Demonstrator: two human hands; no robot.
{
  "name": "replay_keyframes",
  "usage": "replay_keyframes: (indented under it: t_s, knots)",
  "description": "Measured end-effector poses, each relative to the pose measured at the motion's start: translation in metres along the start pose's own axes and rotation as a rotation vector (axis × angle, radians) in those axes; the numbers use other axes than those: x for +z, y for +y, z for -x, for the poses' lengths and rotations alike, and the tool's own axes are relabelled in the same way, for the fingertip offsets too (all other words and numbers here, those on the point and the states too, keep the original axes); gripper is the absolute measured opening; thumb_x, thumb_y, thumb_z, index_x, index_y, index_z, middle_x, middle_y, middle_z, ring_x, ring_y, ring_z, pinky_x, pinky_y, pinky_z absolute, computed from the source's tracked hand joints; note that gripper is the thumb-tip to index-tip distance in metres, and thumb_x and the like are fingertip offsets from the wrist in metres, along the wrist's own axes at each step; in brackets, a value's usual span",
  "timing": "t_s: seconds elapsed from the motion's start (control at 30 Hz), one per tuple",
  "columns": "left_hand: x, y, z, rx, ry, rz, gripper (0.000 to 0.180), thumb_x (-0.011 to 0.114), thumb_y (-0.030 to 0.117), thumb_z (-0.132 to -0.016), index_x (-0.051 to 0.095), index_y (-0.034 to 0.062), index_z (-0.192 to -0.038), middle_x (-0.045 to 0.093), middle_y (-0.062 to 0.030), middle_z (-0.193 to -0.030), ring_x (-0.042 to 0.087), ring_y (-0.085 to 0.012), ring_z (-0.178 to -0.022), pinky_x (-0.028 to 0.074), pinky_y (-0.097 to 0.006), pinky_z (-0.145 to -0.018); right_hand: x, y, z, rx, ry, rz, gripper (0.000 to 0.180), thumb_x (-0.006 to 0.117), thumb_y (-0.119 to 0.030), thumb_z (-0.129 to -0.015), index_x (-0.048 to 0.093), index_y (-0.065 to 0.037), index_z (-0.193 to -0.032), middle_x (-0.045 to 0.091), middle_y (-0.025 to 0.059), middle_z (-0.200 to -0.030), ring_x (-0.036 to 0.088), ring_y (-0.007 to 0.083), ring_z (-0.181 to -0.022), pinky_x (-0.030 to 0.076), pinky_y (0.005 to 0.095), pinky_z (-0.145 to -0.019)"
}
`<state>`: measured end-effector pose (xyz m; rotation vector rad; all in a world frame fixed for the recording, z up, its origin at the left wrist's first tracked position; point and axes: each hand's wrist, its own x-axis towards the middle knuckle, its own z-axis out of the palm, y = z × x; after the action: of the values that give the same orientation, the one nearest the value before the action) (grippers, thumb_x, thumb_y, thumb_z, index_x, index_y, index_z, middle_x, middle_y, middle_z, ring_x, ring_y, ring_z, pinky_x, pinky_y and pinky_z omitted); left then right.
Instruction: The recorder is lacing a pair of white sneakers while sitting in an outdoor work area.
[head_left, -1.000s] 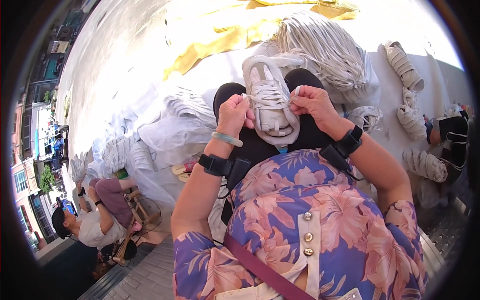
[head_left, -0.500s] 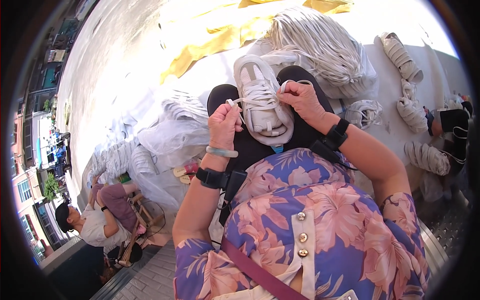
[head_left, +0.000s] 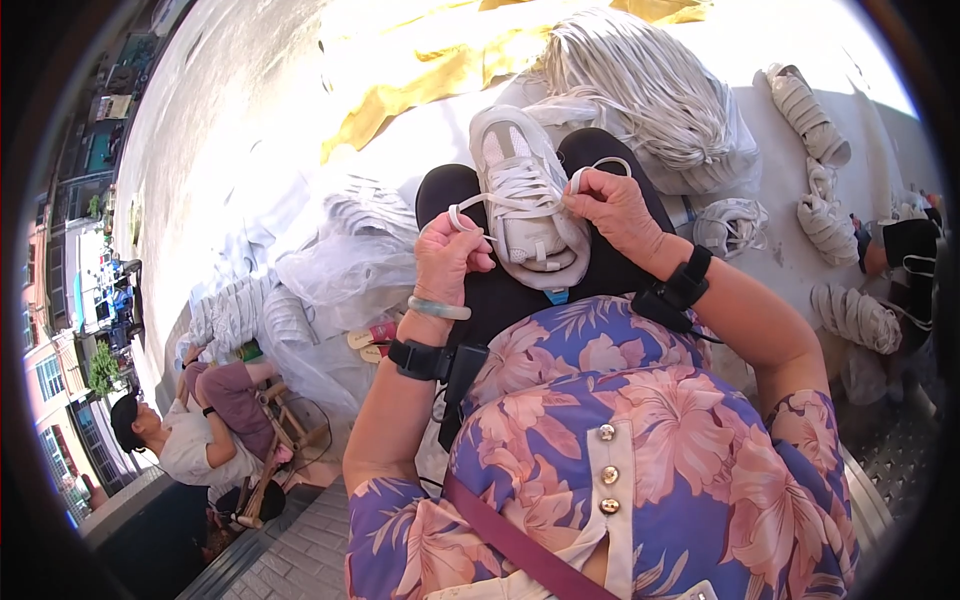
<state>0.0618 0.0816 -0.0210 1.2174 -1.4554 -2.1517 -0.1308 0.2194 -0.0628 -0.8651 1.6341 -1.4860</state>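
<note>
A white and grey sneaker (head_left: 520,190) rests on my lap between my dark-trousered knees, its toe pointing away from me. White laces (head_left: 525,193) criss-cross its upper, and a loose end runs out to each side. At the shoe's left, my left hand (head_left: 450,255) pinches one lace end, which curves in a small loop above the fingers. On the other side my right hand (head_left: 612,212) has its thumb and forefinger closed on the other end, close to the eyelets. That end arcs up over the hand.
A big bundle of white laces (head_left: 640,90) lies beyond my right knee. Stacked pale shoe parts (head_left: 235,320) and clear plastic sheeting (head_left: 340,270) spread to the left. More rolled bundles (head_left: 808,115) lie at right. A person (head_left: 195,440) sits at lower left; yellow cloth (head_left: 420,85) lies ahead.
My left hand has moved slightly down and left, and the lace loop above it looks wider. My right hand has shifted a little right, with its lace arching higher.
</note>
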Motion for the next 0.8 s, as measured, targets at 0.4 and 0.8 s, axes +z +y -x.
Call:
replay_keyframes:
  t_s: [0.4, 0.8]
  knots:
    - [-0.003, -0.006, 0.006, 0.001, 0.015, -0.049, 0.012, 0.061, 0.015, -0.084, 0.059, 0.0043, -0.09, 0.063, -0.0053, -0.074, 0.061, -0.0096, -0.057, 0.051, -0.02, -0.054, 0.005, -0.004, 0.003, 0.008, -0.021, 0.158, 0.012, 0.064, -0.011, -0.078, 0.057, -0.001, -0.074, 0.052, 0.0011, -0.06, 0.045, 0.0069, -0.057, 0.039, 0.024, -0.053]
    - [0.003, -0.019, -0.002, 0.116, 0.01, -0.083, 0.007, 0.059, 0.012, -0.084, 0.057, 0.0049, -0.085, 0.06, -0.0042, -0.071, 0.058, -0.0092, -0.052, 0.048, -0.019, -0.049, 0.005, -0.007, 0.005, 0.063, -0.009, 0.443, 0.026, 0.065, -0.027, -0.079, 0.057, -0.002, -0.076, 0.056, 0.0096, -0.061, 0.054, 0.0208, -0.056, 0.042, 0.0323, -0.054]
